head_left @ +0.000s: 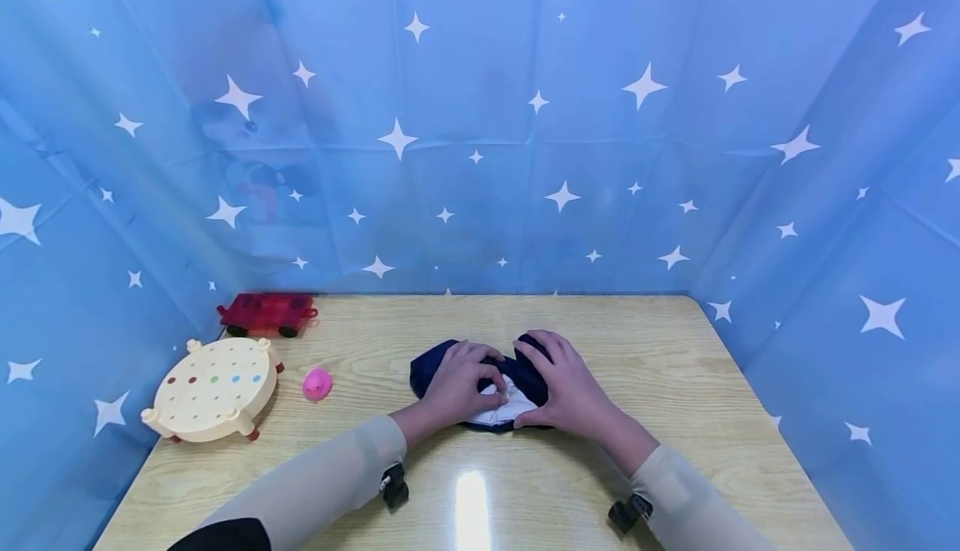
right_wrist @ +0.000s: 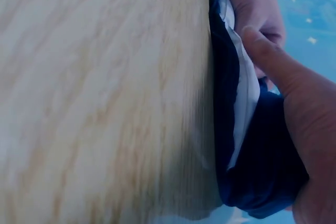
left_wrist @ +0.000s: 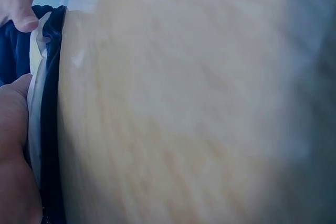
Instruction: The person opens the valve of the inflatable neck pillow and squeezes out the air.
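A navy cloth item [head_left: 427, 368] with a white lining lies on the table, bunched between both hands; its exact kind is unclear. My left hand [head_left: 457, 380] curls over its left part, thumb and index finger close together at the white lining. Around the right part my right hand [head_left: 570, 384] is curved, fingers on the far side and thumb at the near edge. In the right wrist view, the right thumb [right_wrist: 262, 51] rests along the white edge [right_wrist: 247, 98]. The left wrist view has the left hand [left_wrist: 13, 140] against the lining, with some fingers out of sight.
At the left of the wooden table [head_left: 675, 351] stand a round cream pegboard-like toy [head_left: 213, 388] with short legs and a translucent red toy wagon [head_left: 266, 313]. A small pink toy [head_left: 317, 384] sits beside them. A blue star-patterned curtain [head_left: 480, 117] hangs behind the table.
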Demonstrator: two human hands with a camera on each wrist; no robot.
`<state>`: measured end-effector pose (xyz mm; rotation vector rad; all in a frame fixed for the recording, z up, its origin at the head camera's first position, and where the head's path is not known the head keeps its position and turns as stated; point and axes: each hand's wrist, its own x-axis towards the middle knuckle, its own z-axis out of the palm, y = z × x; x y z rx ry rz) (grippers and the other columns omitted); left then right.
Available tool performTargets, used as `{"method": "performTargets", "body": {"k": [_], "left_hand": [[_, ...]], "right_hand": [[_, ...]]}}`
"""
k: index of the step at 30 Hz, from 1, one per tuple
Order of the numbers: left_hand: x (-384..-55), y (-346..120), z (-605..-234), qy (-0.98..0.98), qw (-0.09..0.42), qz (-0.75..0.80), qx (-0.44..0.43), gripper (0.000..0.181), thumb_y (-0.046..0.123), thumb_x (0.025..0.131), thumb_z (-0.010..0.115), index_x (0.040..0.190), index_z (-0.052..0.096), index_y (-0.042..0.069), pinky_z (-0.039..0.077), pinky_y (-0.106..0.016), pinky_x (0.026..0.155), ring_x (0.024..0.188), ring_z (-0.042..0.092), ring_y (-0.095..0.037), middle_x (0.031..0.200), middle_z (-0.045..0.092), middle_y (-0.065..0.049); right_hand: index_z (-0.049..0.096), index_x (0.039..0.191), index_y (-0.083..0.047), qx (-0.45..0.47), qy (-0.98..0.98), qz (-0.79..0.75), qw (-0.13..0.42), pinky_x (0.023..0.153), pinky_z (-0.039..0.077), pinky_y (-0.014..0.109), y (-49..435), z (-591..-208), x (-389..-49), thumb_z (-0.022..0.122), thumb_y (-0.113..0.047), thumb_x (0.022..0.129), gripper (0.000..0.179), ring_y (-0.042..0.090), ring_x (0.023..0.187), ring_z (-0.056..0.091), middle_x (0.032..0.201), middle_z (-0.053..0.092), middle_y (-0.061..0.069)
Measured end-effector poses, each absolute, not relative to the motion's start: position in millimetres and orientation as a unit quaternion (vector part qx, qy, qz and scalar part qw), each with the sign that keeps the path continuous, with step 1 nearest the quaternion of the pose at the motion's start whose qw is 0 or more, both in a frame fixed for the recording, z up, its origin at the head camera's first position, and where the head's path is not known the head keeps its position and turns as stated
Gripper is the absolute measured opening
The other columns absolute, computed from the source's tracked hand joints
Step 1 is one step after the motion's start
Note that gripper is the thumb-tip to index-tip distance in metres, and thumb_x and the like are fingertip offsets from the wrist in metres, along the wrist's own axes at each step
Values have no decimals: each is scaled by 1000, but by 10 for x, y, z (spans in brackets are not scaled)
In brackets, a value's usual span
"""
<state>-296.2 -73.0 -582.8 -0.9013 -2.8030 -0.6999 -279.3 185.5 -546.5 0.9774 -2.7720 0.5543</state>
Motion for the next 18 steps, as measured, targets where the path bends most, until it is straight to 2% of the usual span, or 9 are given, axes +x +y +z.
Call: {"method": "performTargets", "body": {"k": [7, 12, 18], "left_hand": [[-2969, -730, -5827, -924, 58, -231, -298, 15, 51, 94, 88, 92, 80, 39, 28, -57, 129, 143, 52, -22, 148, 64, 8], [-2979, -735, -5835, -921, 66, -234, -304, 13, 49, 93, 89, 91, 80, 39, 29, -59, 128, 142, 53, -23, 148, 65, 7], [-2985, -739, -5829, -924, 51, -236, -297, 14, 51, 94, 88, 92, 80, 40, 26, -57, 130, 144, 51, -22, 150, 63, 8]], "right_hand": [[42, 171, -22, 316, -928, 189, 59, 117, 43, 66, 1864, -5507, -2804, 97, -71, 70, 125, 41, 156, 35, 172, 34, 14], [47, 168, -20, 321, -927, 183, 65, 116, 45, 66, 1861, -5534, -2820, 96, -70, 73, 118, 41, 154, 37, 171, 37, 13], [50, 165, -20, 326, -926, 176, 69, 112, 47, 68, 1842, -5544, -2832, 94, -71, 75, 113, 39, 151, 41, 169, 40, 12]]}}
